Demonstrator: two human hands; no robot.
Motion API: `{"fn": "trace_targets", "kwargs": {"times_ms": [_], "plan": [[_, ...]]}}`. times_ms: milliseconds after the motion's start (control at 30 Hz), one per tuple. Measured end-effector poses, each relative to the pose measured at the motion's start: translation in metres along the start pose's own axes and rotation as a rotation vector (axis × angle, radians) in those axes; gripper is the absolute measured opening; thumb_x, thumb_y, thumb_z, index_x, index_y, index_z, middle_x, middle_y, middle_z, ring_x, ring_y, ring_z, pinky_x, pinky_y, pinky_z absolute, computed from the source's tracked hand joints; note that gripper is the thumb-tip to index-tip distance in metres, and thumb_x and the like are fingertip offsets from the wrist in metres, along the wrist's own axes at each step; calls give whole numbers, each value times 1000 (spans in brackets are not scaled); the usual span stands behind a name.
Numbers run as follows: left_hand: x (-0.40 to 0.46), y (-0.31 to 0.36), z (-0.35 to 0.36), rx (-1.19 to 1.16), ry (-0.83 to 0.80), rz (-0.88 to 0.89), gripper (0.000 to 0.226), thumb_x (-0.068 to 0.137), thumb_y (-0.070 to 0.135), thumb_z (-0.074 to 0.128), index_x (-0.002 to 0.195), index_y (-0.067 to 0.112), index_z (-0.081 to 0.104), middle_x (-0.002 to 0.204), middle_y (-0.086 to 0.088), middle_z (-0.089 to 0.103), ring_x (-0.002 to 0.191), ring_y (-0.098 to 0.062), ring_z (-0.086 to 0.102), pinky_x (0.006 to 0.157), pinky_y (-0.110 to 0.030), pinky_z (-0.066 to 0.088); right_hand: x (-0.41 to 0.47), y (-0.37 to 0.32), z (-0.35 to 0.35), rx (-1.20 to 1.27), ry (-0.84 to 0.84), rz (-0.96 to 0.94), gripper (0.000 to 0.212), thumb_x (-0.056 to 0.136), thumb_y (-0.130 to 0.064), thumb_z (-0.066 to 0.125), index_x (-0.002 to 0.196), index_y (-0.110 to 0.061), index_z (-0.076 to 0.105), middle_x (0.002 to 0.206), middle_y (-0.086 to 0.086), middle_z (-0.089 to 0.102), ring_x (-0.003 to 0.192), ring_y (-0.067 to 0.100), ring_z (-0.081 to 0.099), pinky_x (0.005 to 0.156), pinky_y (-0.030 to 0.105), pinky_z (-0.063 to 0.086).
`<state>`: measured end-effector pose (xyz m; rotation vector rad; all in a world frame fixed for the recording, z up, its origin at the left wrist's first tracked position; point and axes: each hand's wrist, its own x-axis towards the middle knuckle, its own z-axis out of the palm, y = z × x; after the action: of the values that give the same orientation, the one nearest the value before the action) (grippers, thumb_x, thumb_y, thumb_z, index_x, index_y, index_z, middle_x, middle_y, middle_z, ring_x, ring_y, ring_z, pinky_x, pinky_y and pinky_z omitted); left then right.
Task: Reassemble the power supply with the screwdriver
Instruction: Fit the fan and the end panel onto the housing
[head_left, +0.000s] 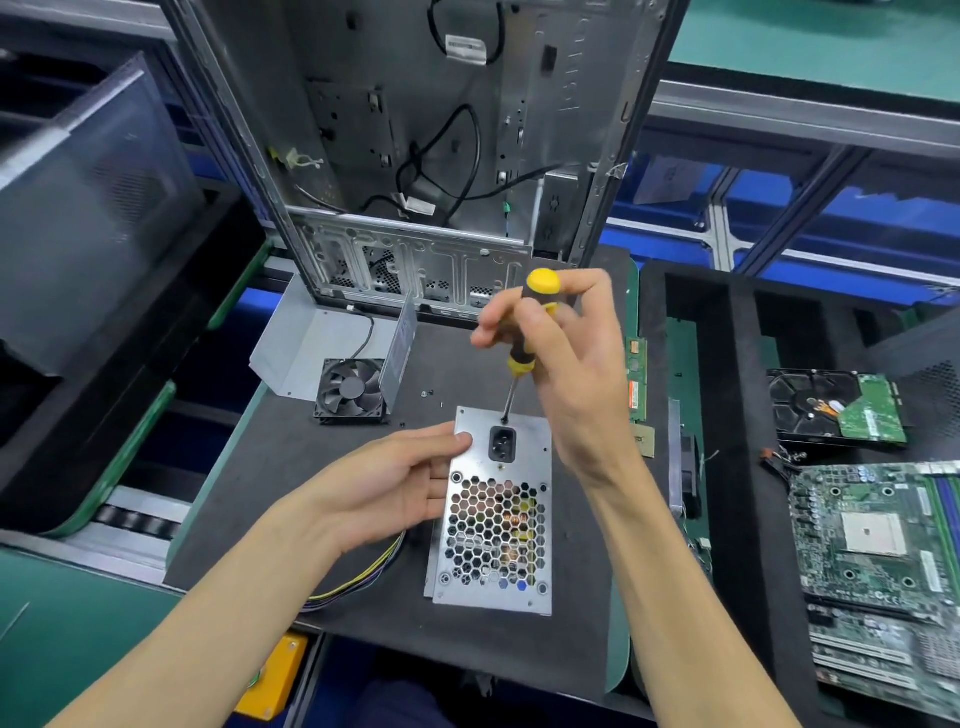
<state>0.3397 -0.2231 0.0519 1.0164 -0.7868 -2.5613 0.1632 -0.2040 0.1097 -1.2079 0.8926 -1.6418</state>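
Observation:
The power supply (493, 540) stands on the black mat, its silver rear plate facing up with a honeycomb grille and a black power socket (502, 443). My right hand (566, 364) grips a yellow and black screwdriver (530, 327) upright, and its tip sits on the plate just above the socket. My left hand (395, 483) holds the supply's left side, thumb on the top plate and fingers along the edge. Coloured wires (363, 577) trail out from under the supply to the left.
A black fan (352, 388) lies beside a bent metal cover (317, 348) behind the supply. An empty computer case (431, 145) stands at the back. Small screws (426, 394) lie on the mat. A hard drive (836, 408) and motherboard (878, 551) sit at right.

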Motion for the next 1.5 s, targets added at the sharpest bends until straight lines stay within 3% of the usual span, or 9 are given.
{"fn": "trace_targets", "kwargs": {"times_ms": [167,300,533,633,833,1000,1167,1267,1500], "plan": [[0,0,1,-1,3,2,39,84,21,74,122,13,73,121,-17,72,100,-25,74,85,-37,60,5,-7,1,4,-20,67,27,105,-34,38,121,-20,55,71,-5,47,63,15,40,62,31,35],[0,-1,-2,-9,5,1,36,90,18,70,126,12,71,126,-18,70,104,-27,73,88,-39,59,3,-12,4,0,-37,67,14,103,-24,46,109,-13,53,83,1,65,73,20,61,70,32,48],[-2,-2,0,-15,1,14,34,92,16,66,126,10,71,126,-20,70,104,-27,73,91,-40,59,3,-13,3,-49,-43,90,29,107,-24,34,116,-13,60,79,-2,56,71,17,51,67,32,41],[-2,-2,1,-25,22,20,36,94,14,63,129,7,68,129,-21,67,103,-28,73,96,-43,58,1,-14,5,-26,-58,67,6,103,-16,50,106,-15,45,78,-2,63,68,16,58,66,27,47],[-3,-2,2,-13,52,17,33,91,15,62,122,11,73,126,-20,69,101,-27,74,95,-42,59,2,-14,5,-64,-85,84,30,103,-32,40,121,-18,60,79,-5,54,71,17,48,67,34,38],[-4,-3,2,-16,56,25,34,92,15,62,124,10,72,129,-21,68,102,-28,73,101,-45,54,-2,-14,6,-47,-27,14,23,96,-15,57,100,-18,35,72,-7,57,62,13,52,60,23,43],[-7,-3,3,-19,68,25,35,92,15,62,125,9,72,125,-20,69,97,-26,74,92,-40,58,-1,-12,4,-57,-57,69,33,107,-21,30,117,-13,60,81,-4,54,73,16,48,69,29,38],[-8,-4,5,-29,74,28,34,93,14,61,125,8,71,123,-20,71,96,-27,74,88,-39,61,-2,-15,9,-44,-72,52,5,104,-16,45,106,-14,49,85,-2,66,72,18,61,69,25,48],[-11,-5,4,-26,95,26,35,93,14,61,126,9,70,125,-20,70,99,-27,73,93,-41,57,-2,-16,9,-46,-84,87,27,104,-25,39,116,-15,60,83,-3,58,75,16,53,70,30,42]]}}
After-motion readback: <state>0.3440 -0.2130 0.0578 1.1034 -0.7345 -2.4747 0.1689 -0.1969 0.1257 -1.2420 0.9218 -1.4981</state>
